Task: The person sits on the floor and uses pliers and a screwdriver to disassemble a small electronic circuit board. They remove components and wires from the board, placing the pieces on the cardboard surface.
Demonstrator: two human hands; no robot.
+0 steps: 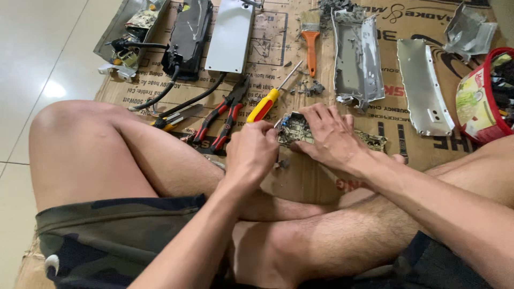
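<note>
Flattened brown cardboard (pixel 300 176), spread over pale floor tiles (pixel 37 64), served as the work surface for a person seated cross-legged in camouflage shorts (pixel 101 235). Left hand (pixel 251 152) was clenched around something small, knuckles up, with its contents hidden; it sat just beside the yellow-and-red handle of a screwdriver (pixel 265 104), though whether it touched that handle could not be told. Right hand (pixel 332 134) lay spread, fingers down, pressing on a small circuit board (pixel 293 128) that rested on the cardboard between the two hands, in front of the crossed shins. Red-handled pliers (pixel 222 120) lay near the left hand, to its left. Farther out were ranged a black power unit (pixel 187 35) with trailing cables, a plain grey metal cover (pixel 230 35), an orange-handled paintbrush (pixel 310 37), a dented metal housing (pixel 356 56) (dust and debris lay around its top end), and a curved metal plate (pixel 425 88). At the right edge stood a red basket (pixel 495 134) holding packets.
</note>
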